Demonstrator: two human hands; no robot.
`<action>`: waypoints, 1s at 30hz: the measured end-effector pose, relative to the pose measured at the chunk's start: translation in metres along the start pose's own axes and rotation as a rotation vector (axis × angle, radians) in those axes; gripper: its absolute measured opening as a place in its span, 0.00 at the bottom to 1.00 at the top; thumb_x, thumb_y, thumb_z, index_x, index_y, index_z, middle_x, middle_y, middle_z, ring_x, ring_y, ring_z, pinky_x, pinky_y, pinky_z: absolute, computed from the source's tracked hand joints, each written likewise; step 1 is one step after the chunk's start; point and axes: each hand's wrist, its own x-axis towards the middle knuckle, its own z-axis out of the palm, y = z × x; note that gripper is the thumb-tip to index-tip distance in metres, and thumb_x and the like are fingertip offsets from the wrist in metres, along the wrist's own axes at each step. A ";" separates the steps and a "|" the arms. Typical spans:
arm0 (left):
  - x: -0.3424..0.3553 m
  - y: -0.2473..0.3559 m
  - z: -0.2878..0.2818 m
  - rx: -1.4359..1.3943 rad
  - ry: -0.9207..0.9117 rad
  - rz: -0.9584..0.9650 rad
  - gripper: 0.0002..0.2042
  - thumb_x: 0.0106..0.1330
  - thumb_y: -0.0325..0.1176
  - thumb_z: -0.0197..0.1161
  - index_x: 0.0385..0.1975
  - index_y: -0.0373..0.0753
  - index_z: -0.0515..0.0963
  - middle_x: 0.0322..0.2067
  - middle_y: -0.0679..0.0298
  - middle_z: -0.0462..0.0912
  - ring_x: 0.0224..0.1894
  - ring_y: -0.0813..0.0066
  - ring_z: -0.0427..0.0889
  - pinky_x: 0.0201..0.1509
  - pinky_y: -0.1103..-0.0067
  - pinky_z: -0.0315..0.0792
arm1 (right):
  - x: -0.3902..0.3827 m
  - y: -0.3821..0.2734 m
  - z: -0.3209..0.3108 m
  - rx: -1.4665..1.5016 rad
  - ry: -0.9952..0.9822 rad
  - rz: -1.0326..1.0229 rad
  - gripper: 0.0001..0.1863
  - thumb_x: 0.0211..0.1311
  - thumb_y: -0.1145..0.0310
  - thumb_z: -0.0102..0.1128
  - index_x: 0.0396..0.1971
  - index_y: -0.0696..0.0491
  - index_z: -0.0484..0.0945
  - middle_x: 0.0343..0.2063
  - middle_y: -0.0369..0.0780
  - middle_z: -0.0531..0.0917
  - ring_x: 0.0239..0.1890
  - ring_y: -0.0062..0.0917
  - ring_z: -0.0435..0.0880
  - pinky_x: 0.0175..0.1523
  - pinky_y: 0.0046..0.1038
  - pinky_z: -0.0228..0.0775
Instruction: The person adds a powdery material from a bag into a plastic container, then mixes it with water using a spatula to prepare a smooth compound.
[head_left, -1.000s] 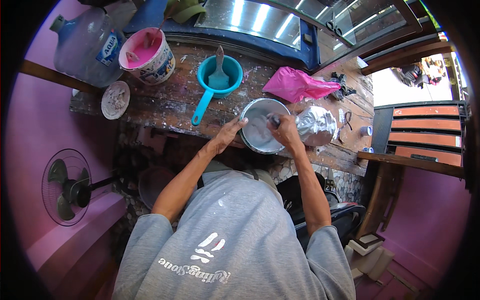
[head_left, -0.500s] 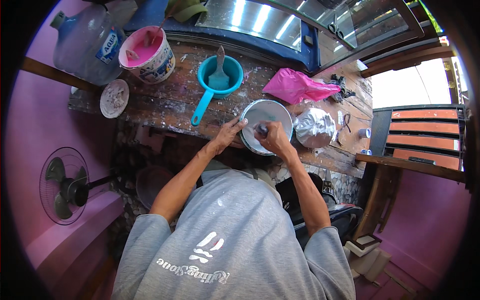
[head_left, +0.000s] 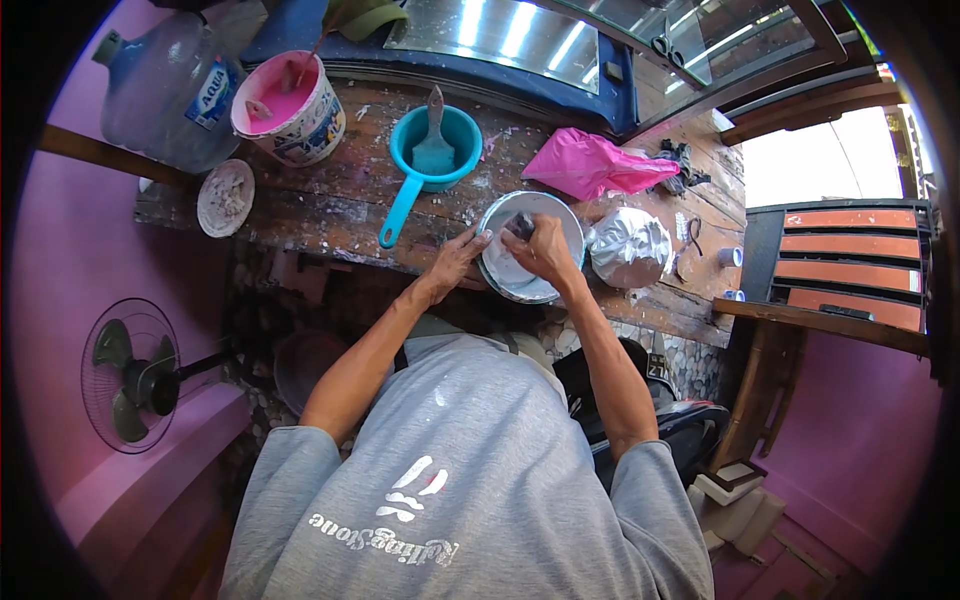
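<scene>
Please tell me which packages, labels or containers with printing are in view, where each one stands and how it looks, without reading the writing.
Water jug: far left, beside the bench; large, clear bluish, with a blue-and-white label.
Paint bucket: bench, far left; round, white, printed side, pink paint inside.
Pink plastic bag: bench, beyond the metal bowl; crumpled.
Silver foil bag: right of the bowl; crumpled.

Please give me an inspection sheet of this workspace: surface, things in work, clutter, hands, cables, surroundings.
Surface: wooden bench, worn and paint-spattered.
Things in work: round metal bowl with whitish contents, at the bench's near edge.
Clutter: teal scoop holding a brush; bucket of pink paint; pink plastic bag; crumpled silver bag; small dirty lid.
Hands: left hand steadies the bowl's rim; right hand presses a small dark thing inside.
Cables: nothing seen.
Surroundings: water jug, standing fan, pink walls.
</scene>
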 end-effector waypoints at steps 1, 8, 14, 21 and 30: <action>-0.001 -0.001 -0.001 0.003 0.005 0.012 0.36 0.64 0.61 0.53 0.67 0.47 0.57 0.62 0.59 0.64 0.58 0.61 0.72 0.51 0.62 0.76 | 0.004 -0.002 -0.001 0.040 -0.003 -0.018 0.13 0.45 0.67 0.63 0.18 0.64 0.75 0.17 0.55 0.77 0.23 0.50 0.79 0.31 0.41 0.70; 0.002 -0.009 -0.001 -0.034 0.084 0.061 0.32 0.66 0.55 0.55 0.67 0.47 0.60 0.57 0.56 0.70 0.50 0.66 0.76 0.40 0.68 0.82 | -0.004 0.016 -0.021 -0.167 -0.036 -0.028 0.11 0.46 0.68 0.64 0.25 0.62 0.78 0.20 0.53 0.78 0.27 0.49 0.79 0.34 0.41 0.69; 0.009 -0.011 -0.004 0.041 0.075 0.142 0.32 0.67 0.54 0.55 0.66 0.42 0.61 0.57 0.56 0.71 0.57 0.71 0.69 0.58 0.75 0.67 | -0.016 0.005 -0.014 -0.090 -0.141 -0.105 0.08 0.45 0.71 0.62 0.26 0.60 0.79 0.22 0.53 0.78 0.27 0.49 0.79 0.34 0.40 0.70; 0.014 -0.018 -0.009 0.112 0.029 0.167 0.36 0.64 0.60 0.53 0.67 0.45 0.58 0.61 0.60 0.66 0.53 0.66 0.75 0.47 0.65 0.78 | -0.005 0.013 -0.016 -0.025 -0.084 -0.042 0.08 0.46 0.73 0.62 0.28 0.60 0.80 0.22 0.51 0.80 0.25 0.45 0.81 0.32 0.37 0.71; 0.002 -0.008 -0.001 -0.021 0.082 0.065 0.31 0.67 0.54 0.54 0.67 0.48 0.59 0.55 0.59 0.72 0.46 0.69 0.79 0.39 0.67 0.81 | -0.002 0.004 -0.022 -0.070 -0.035 -0.148 0.08 0.47 0.74 0.62 0.28 0.60 0.80 0.23 0.51 0.81 0.25 0.44 0.81 0.33 0.35 0.72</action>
